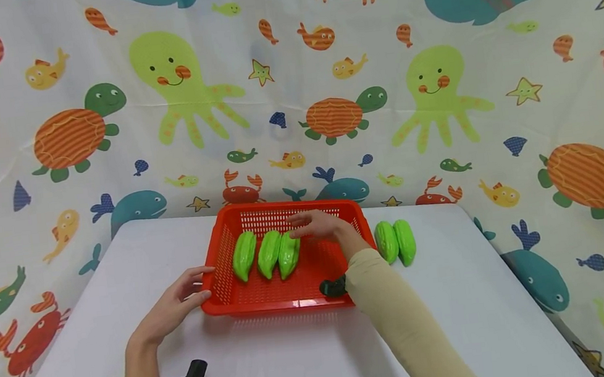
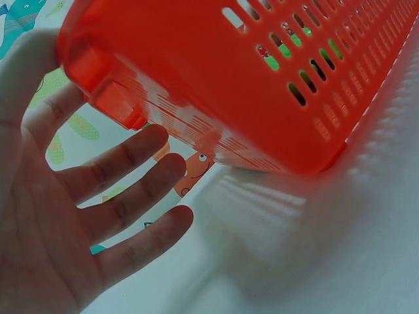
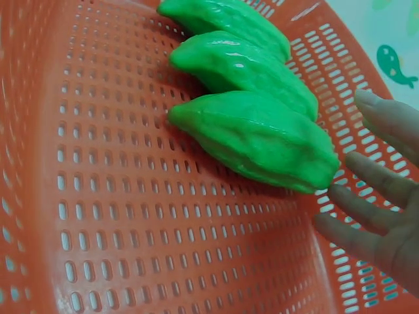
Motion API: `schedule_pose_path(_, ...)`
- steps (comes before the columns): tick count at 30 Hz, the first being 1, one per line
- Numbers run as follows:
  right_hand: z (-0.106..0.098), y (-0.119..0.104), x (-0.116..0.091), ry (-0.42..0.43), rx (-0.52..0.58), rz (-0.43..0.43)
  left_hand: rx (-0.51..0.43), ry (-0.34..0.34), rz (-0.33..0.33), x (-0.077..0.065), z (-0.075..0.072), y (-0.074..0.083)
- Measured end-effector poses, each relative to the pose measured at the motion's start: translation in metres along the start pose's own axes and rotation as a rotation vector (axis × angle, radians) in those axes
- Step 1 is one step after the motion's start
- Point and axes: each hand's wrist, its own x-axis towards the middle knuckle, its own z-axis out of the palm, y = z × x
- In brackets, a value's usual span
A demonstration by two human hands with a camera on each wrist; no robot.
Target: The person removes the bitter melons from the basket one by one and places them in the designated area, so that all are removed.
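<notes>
White table (image 1: 277, 365) against a cloth (image 1: 288, 65) printed with sea animals. On it sits a red basket (image 1: 293, 304) with slotted walls. Inside, three glossy green fruits lie lengthwise, side by side: the left fruit (image 1: 245, 256) a little apart, the middle fruit (image 1: 270, 254) and right fruit (image 1: 290, 256) close together.

A person's left hand (image 1: 179, 292) is at the basket's left rim, thumb and forefinger reaching it, the other fingers spread wide and straight; whether it pinches the rim, I cannot tell. The right hand (image 1: 314, 224) is over the basket, fingers spread and holding nothing, just beside the right fruit's far end; contact is unclear.

For good handling, steadying the rim seems wise, with the right fingers placed around the fruit's thick middle, as its shiny skin may slip. Its close neighbour could get nudged.

Outside, to the basket's right, a near outer fruit (image 1: 386, 242) and far outer fruit (image 1: 406, 242) lie together on the table. The right sleeve (image 1: 406, 319) passes close by, and could brush them; a black wrist device (image 1: 334, 287) hangs over the basket.
</notes>
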Motion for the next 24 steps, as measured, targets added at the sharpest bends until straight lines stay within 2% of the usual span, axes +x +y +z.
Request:
schedule_pose_path(11,0.002,0.005,0.003,-0.006,-0.006,0.036,0.001,-0.004,0.005,0.003,-0.002,-0.003)
schedule_pose_path(18,0.001,0.007,0.002,-0.006,-0.029,0.028,0.002,-0.002,0.007,0.004,-0.004,-0.003)
schedule_pose_path(24,0.000,0.011,0.002,0.016,0.019,0.040,0.005,-0.008,0.010,0.006,-0.005,-0.004)
